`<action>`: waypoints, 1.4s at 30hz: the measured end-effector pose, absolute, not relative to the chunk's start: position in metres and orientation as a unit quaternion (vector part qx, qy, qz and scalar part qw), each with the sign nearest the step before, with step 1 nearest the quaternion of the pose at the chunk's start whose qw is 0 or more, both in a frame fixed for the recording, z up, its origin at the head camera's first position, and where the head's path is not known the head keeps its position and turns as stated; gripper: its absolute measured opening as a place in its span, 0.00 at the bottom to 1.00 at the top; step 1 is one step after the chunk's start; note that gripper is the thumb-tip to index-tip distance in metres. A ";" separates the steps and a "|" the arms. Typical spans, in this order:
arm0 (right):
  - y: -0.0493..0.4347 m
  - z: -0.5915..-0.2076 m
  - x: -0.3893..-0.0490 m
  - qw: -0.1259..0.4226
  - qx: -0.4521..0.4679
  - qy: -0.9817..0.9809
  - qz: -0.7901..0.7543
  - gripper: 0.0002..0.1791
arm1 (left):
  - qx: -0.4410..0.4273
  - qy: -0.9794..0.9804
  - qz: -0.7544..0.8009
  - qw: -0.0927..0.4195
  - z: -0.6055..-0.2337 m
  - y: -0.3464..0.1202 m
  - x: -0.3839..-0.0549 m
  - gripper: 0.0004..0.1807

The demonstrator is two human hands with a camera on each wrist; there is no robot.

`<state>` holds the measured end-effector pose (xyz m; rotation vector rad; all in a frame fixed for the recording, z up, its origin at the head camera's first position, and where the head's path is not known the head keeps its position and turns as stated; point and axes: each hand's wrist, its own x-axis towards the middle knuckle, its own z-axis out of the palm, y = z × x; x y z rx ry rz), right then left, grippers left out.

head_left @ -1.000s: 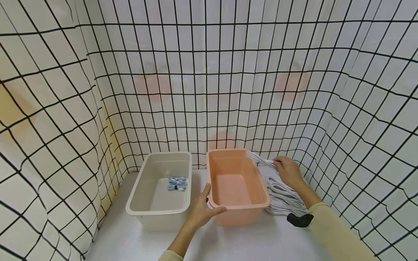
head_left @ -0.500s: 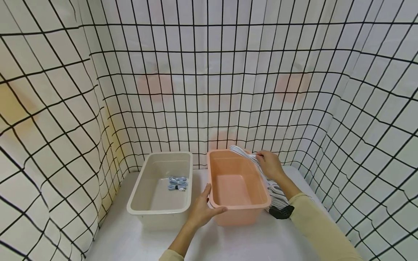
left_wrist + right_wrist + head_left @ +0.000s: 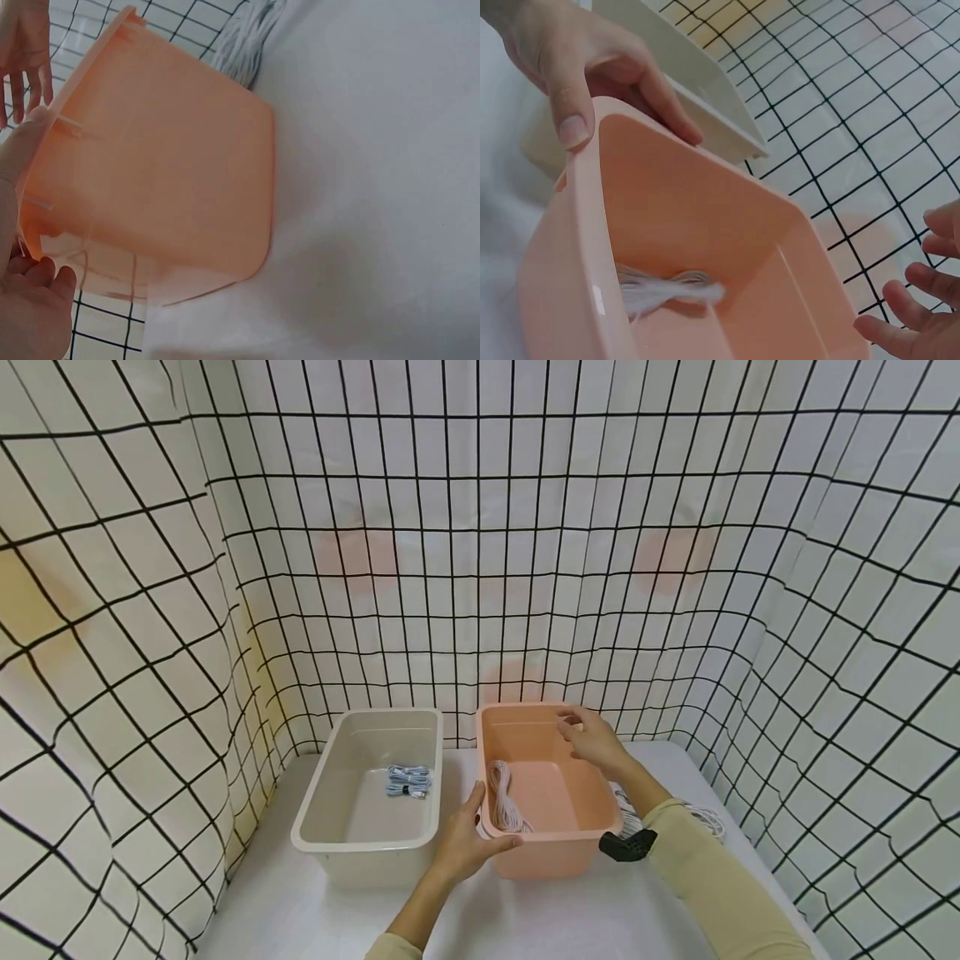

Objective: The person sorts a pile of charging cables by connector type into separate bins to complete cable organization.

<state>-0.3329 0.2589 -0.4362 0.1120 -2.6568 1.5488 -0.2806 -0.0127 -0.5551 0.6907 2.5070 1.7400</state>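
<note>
My left hand (image 3: 459, 845) grips the near left corner of a peach plastic bin (image 3: 551, 856), thumb on the front rim and fingers along the left side. Inside that bin a bundle of white cable (image 3: 504, 797) lies by the left wall; in the right wrist view this cable bundle (image 3: 667, 291) looks blurred. Over the bin's right rim is my right hand (image 3: 596, 745), holding nothing. The right wrist view shows the right hand's fingers (image 3: 900, 304) spread apart.
A cream bin (image 3: 367, 860) stands to the left, with light blue bundled cables (image 3: 407, 782) in it. More white cables (image 3: 705, 818) lie right of the peach bin, partly behind the right forearm. Black wire mesh (image 3: 480, 610) rises behind and on both sides.
My right hand has brought the white cable bundle leftward from the pile and let it go into the peach bin. The left hand has stayed at the corner.
</note>
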 end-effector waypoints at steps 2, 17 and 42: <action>0.259 -0.436 -0.332 0.035 0.047 -0.868 0.494 0.25 | 0.221 0.798 0.561 0.007 -0.555 -0.012 -0.281 0.64; 0.261 -0.439 -0.328 0.051 0.090 -0.904 0.415 0.22 | 0.211 0.802 0.559 0.010 -0.554 -0.012 -0.281 0.64; 0.295 -0.445 -0.309 0.028 0.089 -0.908 0.409 0.27 | 0.218 0.797 0.563 0.006 -0.557 -0.011 -0.280 0.64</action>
